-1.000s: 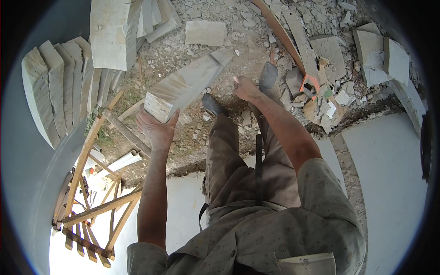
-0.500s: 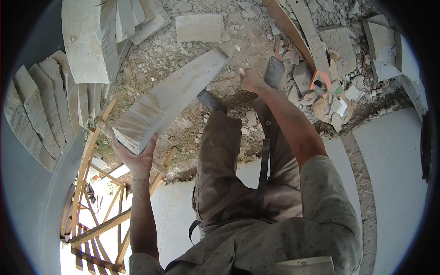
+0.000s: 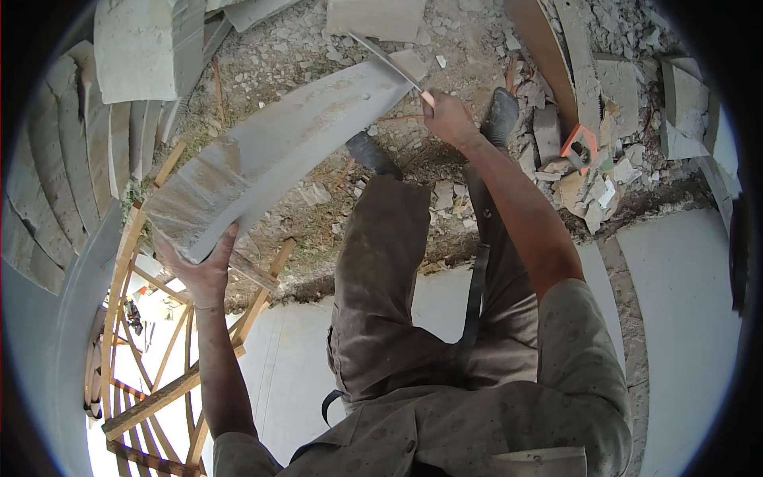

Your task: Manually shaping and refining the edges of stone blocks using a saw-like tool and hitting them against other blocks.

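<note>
A long pale grey block slants across the ground in front of me, its near end lifted at the lower left. My left hand grips that end from underneath, thumb on the side face. At the far end, my right hand is closed around the orange-pink handle of a long, thin-bladed knife. Its blade lies across the block's far tip, pointing up and left; whether it touches or cuts in, I cannot tell. My dark boots stand on the rubble beyond the block.
Several pale slabs lean at the left, beside a thick block. A wooden trestle frame stands at lower left. An orange-handled handsaw lies among broken chunks at right. Another block lies at the far edge.
The block's near end has shifted left and slightly down with my left hand. My right hand has moved slightly right, and the knife's blade now shows across the block's far tip.
</note>
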Motion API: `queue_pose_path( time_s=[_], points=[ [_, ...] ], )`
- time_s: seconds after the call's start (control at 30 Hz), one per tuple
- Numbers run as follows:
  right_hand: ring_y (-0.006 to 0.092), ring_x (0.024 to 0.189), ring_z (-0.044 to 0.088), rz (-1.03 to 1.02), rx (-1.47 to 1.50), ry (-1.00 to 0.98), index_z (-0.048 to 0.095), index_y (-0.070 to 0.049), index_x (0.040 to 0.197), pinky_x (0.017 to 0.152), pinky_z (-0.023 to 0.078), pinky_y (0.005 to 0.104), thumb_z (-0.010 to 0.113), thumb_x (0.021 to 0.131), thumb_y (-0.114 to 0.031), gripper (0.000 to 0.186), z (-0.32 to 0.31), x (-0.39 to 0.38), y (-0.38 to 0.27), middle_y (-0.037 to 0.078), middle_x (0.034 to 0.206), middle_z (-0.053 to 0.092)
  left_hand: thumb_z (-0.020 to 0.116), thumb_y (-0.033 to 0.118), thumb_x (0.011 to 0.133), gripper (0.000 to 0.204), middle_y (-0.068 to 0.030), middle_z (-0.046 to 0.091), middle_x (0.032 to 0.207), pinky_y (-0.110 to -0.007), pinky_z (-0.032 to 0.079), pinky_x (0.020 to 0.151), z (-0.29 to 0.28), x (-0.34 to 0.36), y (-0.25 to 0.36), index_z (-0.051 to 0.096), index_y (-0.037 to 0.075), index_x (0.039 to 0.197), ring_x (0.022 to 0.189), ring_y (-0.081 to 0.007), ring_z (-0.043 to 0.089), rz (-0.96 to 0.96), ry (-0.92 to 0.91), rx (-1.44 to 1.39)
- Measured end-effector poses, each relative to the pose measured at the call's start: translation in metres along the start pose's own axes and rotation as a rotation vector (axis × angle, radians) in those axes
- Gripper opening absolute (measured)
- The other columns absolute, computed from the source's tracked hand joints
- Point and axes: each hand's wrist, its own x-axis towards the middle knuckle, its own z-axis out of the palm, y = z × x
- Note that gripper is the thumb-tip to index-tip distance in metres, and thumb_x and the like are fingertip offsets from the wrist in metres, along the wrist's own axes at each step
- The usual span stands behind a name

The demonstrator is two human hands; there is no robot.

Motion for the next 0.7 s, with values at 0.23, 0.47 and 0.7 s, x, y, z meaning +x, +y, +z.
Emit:
queue_pose_path(
  time_s=[0.23, 0.47, 0.7],
  points=[
    [0.0198, 0.072, 0.065, 0.551, 0.526, -0.02, 0.06, 0.003, 0.085, 0.06, 0.054, 0.035, 0.064, 0.09, -0.029, 0.032, -0.01, -0.076, -0.056, 0.01, 0.069, 0.062, 0.088, 0.032, 0.064, 0.098, -0.0183, 0.045, 0.122, -0.045, 0.039, 0.097, 0.0, -0.016, 0.012, 0.032, -0.004, 0.136, 0.115, -0.0313, 0.046, 0.162, 0.072, 0.074],
    [0.0285, 0.089, 0.065, 0.6, 1.084, 0.183, 0.056, 0.006, 0.111, 0.07, 0.058, 0.0411, 0.076, 0.081, -0.04, 0.058, -0.029, -0.117, -0.115, 0.014, 0.098, 0.062, 0.084, 0.03, 0.058, 0.088, -0.0159, 0.047, 0.119, -0.049, 0.034, 0.093, 0.023, -0.1, 0.059, 0.041, 0.003, 0.13, 0.109, -0.0351, 0.046, 0.356, 0.035, 0.128],
    [0.0263, 0.097, 0.064, 0.67, 1.423, -0.096, 0.053, 0.003, 0.12, 0.083, 0.055, 0.0411, 0.073, 0.079, -0.051, 0.07, -0.025, -0.122, -0.063, 0.013, 0.108, 0.064, 0.08, 0.029, 0.067, 0.064, -0.0118, 0.052, 0.118, -0.042, 0.036, 0.095, 0.032, -0.14, 0.096, 0.055, 0.009, 0.122, 0.111, -0.0293, 0.048, 0.478, -0.256, -0.072]
  ],
)
